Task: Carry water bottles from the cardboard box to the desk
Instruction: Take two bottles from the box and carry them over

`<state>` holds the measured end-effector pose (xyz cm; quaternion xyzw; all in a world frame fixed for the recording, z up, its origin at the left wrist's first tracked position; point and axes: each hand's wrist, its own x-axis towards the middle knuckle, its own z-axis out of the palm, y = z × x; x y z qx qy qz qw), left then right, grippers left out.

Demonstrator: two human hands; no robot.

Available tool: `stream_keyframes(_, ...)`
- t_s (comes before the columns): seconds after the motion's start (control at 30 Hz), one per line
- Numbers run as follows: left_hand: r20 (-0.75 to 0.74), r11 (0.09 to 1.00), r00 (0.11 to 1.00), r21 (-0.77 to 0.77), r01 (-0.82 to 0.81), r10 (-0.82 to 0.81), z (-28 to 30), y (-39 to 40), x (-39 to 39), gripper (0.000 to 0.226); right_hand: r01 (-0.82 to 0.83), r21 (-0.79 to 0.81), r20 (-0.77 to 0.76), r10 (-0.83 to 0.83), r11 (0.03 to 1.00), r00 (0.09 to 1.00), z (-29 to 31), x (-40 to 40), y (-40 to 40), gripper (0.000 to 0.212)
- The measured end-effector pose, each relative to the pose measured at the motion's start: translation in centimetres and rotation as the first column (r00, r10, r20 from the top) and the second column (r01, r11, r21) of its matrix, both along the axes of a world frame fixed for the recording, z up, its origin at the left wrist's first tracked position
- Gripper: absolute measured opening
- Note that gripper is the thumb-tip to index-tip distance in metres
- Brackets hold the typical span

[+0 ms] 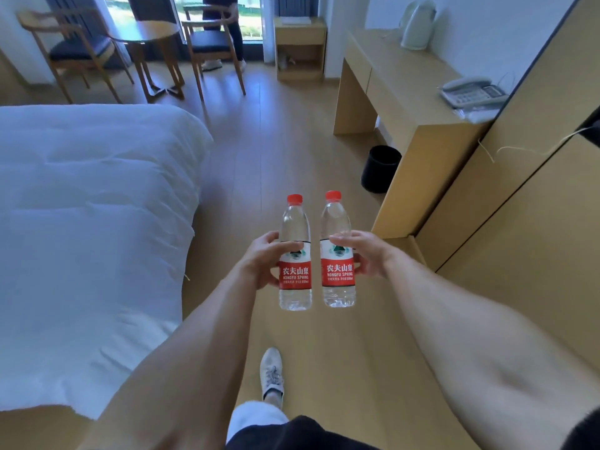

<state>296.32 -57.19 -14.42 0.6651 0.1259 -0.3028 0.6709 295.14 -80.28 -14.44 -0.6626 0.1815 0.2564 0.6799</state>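
Both hands [264, 259] grip upright btls [294, 254].

In my left hand [259, 259] and my right hand [368, 253] I hold two clear glossy plastic bottles [294, 254] with smooth red caps and shiny red labels. The pale wooden desk [402, 89] looks matt, the floor's wood [292, 131] satiny, the white cloth bedcover [91, 222] soft and creased.
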Motion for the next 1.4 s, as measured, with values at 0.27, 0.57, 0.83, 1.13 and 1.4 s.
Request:
stream_keyframes(0.27,-0.026,0.997,0.997,0.004,0.076,-0.076,1.0,0.4,17.1,0.054,0.102,-0.005,-0.029,-0.102,0.995,0.994,0.9,14.1,0.7,0.048)
stream_keyframes(0.57,-0.038,0.993,0.992,0.006,0.118,-0.118,0.1,-1.3,31.6,0.056,0.168,0.013,-0.040,-0.167,0.986,0.985,0.6,27.4,-0.9,0.043)
stream_keyframes(0.83,-0.022,0.993,0.994,0.042,0.109,-0.109,-1.0,-5.2,45.7,0.057,0.151,0.024,-0.022,-0.150,0.988,0.988,-1.4,41.6,-5.0,0.046)
stream_keyframes(1.13,-0.024,0.995,0.997,0.053,0.080,-0.078,0.8,-11.5,61.8,0.059,0.123,0.041,-0.033,-0.122,0.992,0.992,-0.8,58.6,-11.5,0.052)
stream_keyframes(1.4,-0.015,0.992,0.993,0.045,0.117,-0.116,0.3,-16.0,73.7,0.056,0.179,0.067,-0.022,-0.178,0.982,0.984,-0.6,69.3,-15.8,0.049)
